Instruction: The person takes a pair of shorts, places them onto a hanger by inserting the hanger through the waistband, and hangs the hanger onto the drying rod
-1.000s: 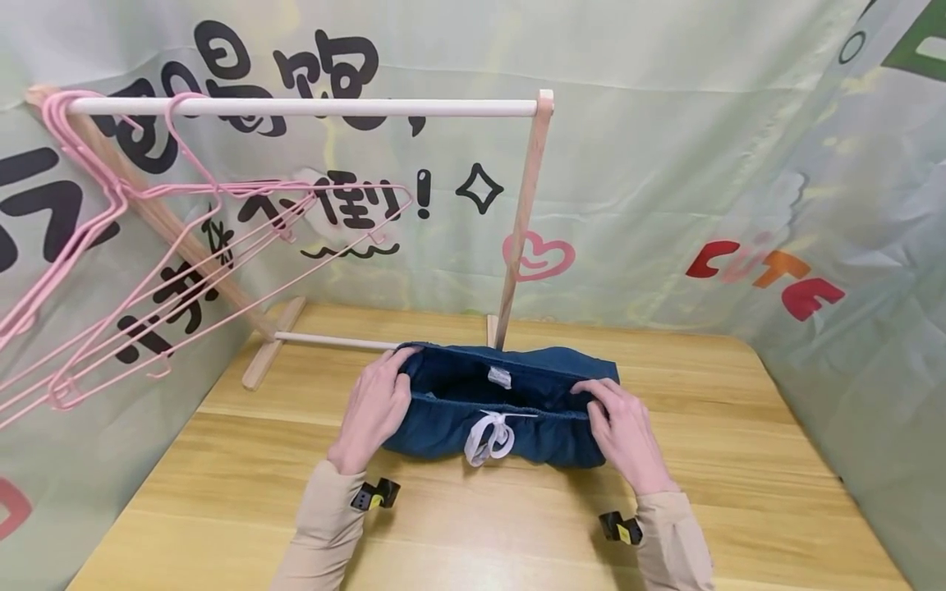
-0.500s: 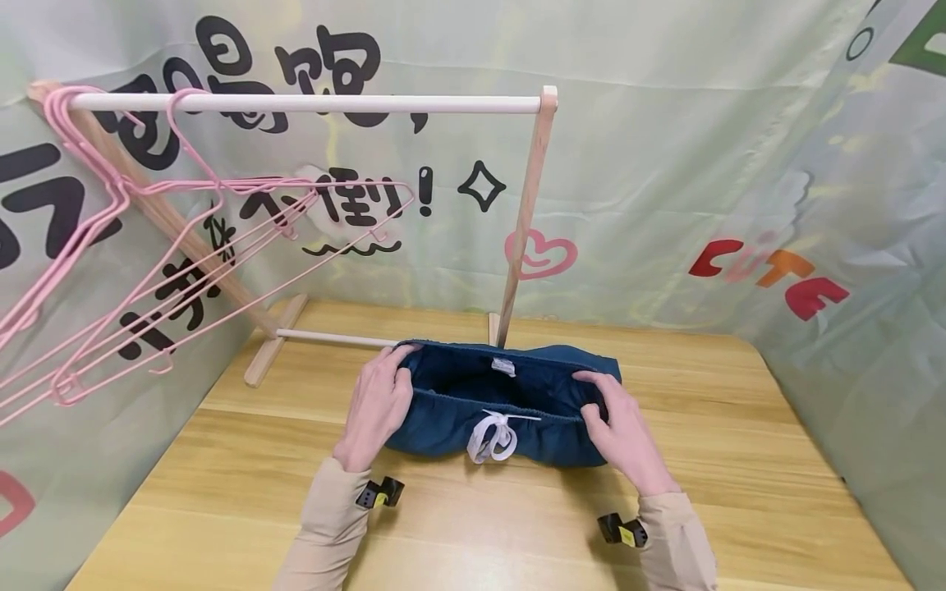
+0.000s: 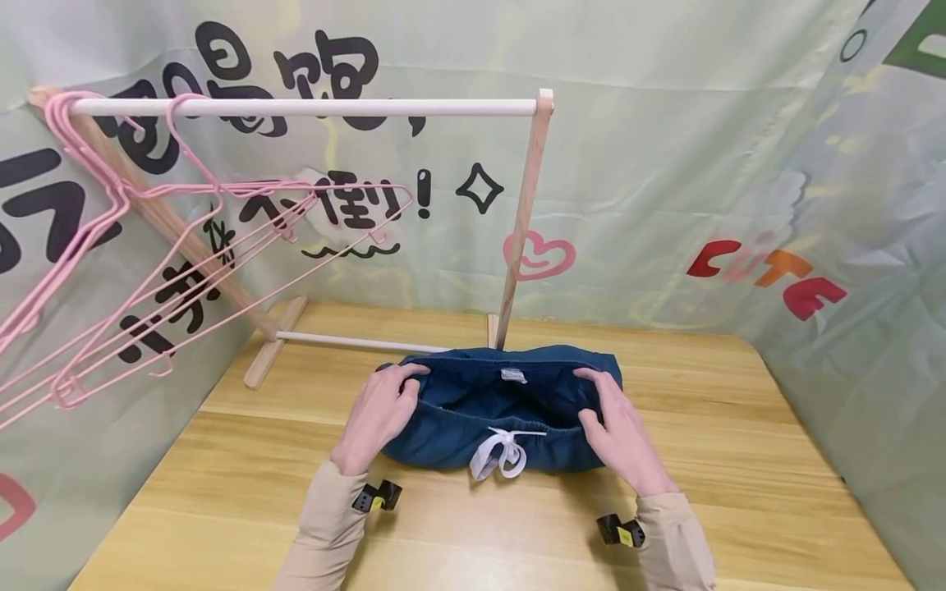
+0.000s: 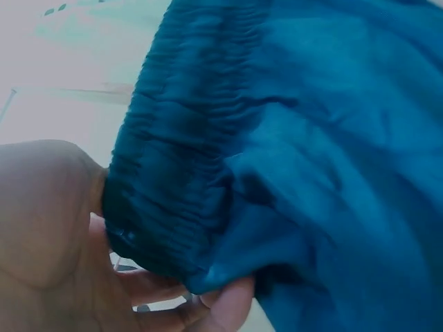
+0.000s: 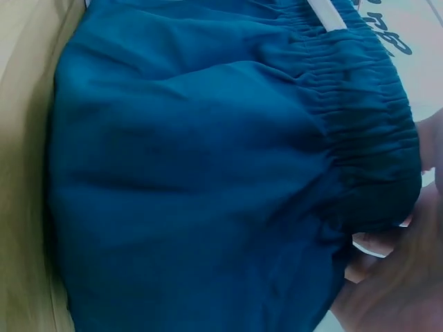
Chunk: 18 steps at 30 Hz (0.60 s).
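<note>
Dark blue drawstring shorts [image 3: 443, 443] lie bunched on the table, their gathered elastic waist opening facing up. A white bow [image 3: 497, 453] hangs at the front of the waistband, and a small white label [image 3: 513, 375] shows inside the back. The left hand [image 3: 375, 420] grips the waistband at its left end, thumb toward the opening and fingertips over the edge. At the right end, the right hand [image 3: 624, 427] holds the waistband with fingers and thumb curled over it. Both wrist views show the ruffled elastic [image 4: 187, 138] close up, with fingers wrapped beneath it.
A rack with a white top bar [image 3: 318, 107] and wooden posts [image 3: 521, 222] stands behind the shorts. Several pink hangers [image 3: 214, 193] hang at its left. The wooden table [image 3: 739, 460] meets a printed cloth backdrop [image 3: 650, 164]. Each wrist carries a small black camera [image 3: 378, 497].
The waist opening has spread wider from front to back. Its front edge and the bow have dropped slightly toward the person, and the left hand has shifted a little along the waistband.
</note>
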Tool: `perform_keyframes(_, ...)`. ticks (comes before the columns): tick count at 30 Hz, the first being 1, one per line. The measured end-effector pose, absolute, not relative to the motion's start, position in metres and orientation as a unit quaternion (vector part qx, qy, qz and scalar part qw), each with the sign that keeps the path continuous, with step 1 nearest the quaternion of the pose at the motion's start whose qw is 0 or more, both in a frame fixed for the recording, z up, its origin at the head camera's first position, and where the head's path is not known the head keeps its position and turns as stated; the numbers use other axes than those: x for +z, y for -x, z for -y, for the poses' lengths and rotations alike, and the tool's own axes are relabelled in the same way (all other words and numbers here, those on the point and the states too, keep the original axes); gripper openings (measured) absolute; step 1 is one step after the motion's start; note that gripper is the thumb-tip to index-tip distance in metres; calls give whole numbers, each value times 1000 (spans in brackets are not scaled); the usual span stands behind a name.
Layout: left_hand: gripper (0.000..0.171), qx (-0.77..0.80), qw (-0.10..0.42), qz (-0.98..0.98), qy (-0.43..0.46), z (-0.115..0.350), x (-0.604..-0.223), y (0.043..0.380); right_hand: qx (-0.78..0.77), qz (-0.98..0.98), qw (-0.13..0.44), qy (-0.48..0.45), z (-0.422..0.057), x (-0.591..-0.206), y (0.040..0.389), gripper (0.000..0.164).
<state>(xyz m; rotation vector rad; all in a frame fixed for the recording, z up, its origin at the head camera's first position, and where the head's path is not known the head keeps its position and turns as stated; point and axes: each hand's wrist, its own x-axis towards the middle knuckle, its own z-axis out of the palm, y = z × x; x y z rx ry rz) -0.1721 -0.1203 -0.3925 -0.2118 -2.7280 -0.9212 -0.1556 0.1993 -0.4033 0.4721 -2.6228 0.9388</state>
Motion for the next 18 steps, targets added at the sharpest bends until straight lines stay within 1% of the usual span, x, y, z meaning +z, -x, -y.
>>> perform_keyframes(4, 28, -315, 105, 941, 69, 123, -393, 170, 316, 919, 161, -170, -197, -403, 155, 48)
perform_keyframes(9, 24, -298, 76, 949, 76, 127, -393, 166, 307, 917, 183, -176, -194, -403, 155, 49)
perform_keyframes(12, 27, -288, 75, 951, 85, 129, -390, 164, 304, 917, 188, -178, -193, -404, 154, 50)
perform_keyframes(14, 32, -274, 92, 953, 85, 131, -386, 164, 305, 917, 187, -178, -192, -404, 154, 51)
perform_keyframes(18, 38, -241, 159, 954, 80, 134, -374, 165, 310, 915, 189, -174, -192, -404, 153, 50)
